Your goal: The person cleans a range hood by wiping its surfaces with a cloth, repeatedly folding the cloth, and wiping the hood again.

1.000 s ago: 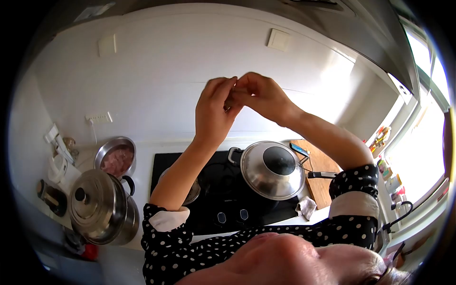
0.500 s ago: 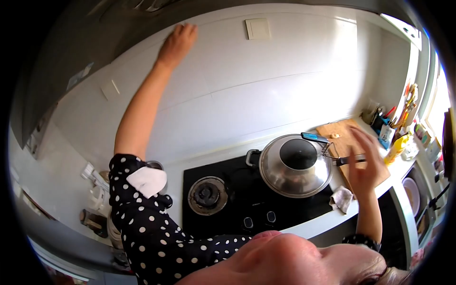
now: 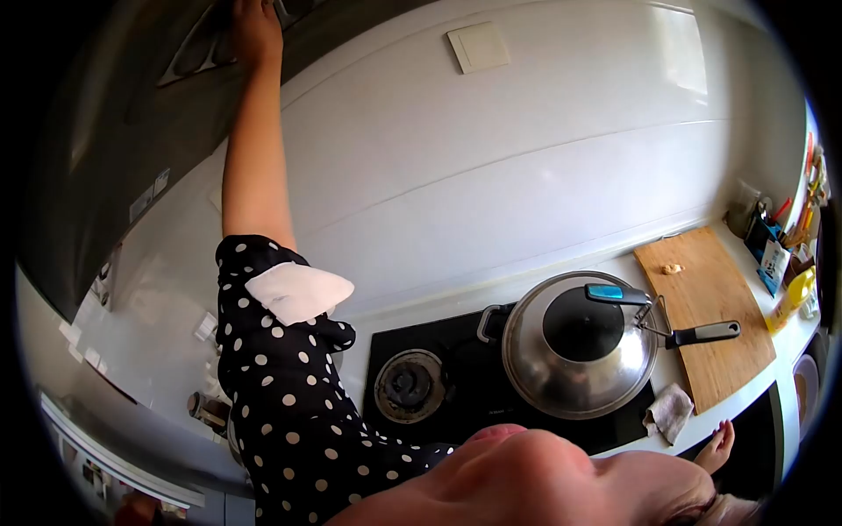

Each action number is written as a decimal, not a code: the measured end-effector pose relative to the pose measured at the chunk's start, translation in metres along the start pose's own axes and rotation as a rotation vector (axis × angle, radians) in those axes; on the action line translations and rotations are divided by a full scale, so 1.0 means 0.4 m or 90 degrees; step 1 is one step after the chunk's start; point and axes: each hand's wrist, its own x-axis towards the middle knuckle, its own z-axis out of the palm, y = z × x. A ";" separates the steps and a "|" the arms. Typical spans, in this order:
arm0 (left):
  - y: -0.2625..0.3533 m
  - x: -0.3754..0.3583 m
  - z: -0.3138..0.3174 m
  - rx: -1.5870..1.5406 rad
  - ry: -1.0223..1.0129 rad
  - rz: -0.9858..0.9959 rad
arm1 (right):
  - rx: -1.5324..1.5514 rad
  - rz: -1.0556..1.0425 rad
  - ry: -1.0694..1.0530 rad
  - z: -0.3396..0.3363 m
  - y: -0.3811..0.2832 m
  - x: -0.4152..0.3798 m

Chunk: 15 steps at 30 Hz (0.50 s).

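My left hand (image 3: 257,33) is raised against the dark range hood (image 3: 140,114) at the top left, close to a panel in its underside. The top edge of the view cuts off its fingertips, so its grip is hidden. Low on the right, beside the counter's front edge, my right hand (image 3: 717,449) hangs with loosely bent fingers and nothing visible in them. Nearest to it lies a crumpled grey cloth (image 3: 668,412). A wok with a domed metal lid (image 3: 570,377) sits on the right burner of the black gas hob (image 3: 474,386).
The left burner (image 3: 409,386) carries no pan. Right of the wok, a wooden cutting board (image 3: 724,298) holds a small pale piece of food (image 3: 672,269). The wok's handle (image 3: 706,334) extends over the board. A yellow bottle (image 3: 793,300) and utensils stand farther right.
My left hand has risen from in front of the wall tiles to the hood. My right hand has dropped from above the wok handle to below the counter edge. The view has shifted.
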 end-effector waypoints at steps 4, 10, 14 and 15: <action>0.015 -0.060 0.003 0.082 -0.056 -0.011 | -0.009 0.025 0.012 0.016 0.041 0.008; 0.010 -0.095 -0.004 0.051 -0.111 -0.072 | -0.004 0.038 -0.008 0.062 0.045 0.026; 0.125 0.018 -0.062 0.110 -0.042 -0.038 | 0.004 0.045 -0.036 0.079 0.033 0.037; 0.101 -0.014 -0.050 0.127 -0.089 -0.027 | 0.010 0.053 -0.039 0.082 0.041 0.035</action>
